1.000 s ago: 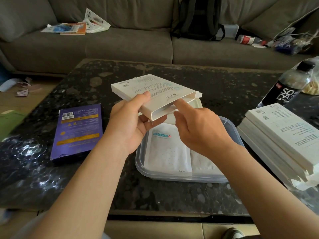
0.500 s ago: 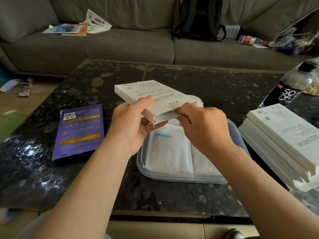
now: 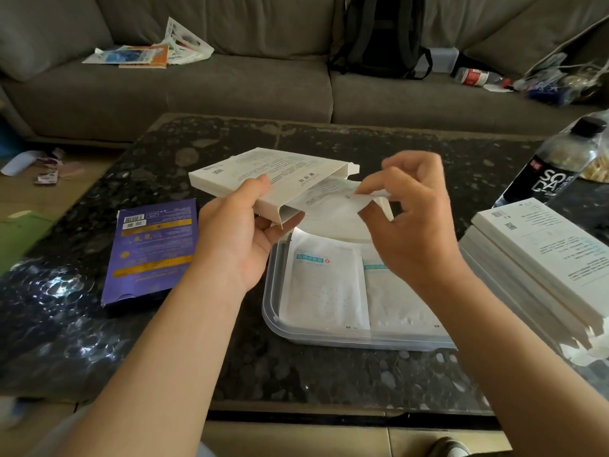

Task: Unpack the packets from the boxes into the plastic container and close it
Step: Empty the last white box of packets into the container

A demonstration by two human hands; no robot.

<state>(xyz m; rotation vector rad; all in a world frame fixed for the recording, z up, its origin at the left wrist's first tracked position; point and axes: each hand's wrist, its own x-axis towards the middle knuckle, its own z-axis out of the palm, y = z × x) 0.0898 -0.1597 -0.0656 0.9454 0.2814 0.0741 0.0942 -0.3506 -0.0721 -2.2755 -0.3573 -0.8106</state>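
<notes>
My left hand (image 3: 245, 235) grips a flat white box (image 3: 263, 174), its open end turned to the right, held above the table. My right hand (image 3: 412, 212) pinches white packets (image 3: 329, 196) that stick halfway out of that open end. Below them a clear plastic container (image 3: 273, 321) rests on the dark table, with two white packets (image 3: 324, 291) lying flat side by side inside. Behind the container a white lid (image 3: 333, 225) is partly hidden by my hands.
A stack of white boxes (image 3: 540, 255) lies at the right. A purple box (image 3: 153, 250) lies at the left. A soda bottle (image 3: 553, 166) stands at the far right. Behind the table is a grey sofa (image 3: 230, 90) with papers, a backpack (image 3: 379, 34) and clutter.
My right hand went from the box's open end to pinching the packets and has drawn them partway out to the right. The box has tilted slightly in my left hand.
</notes>
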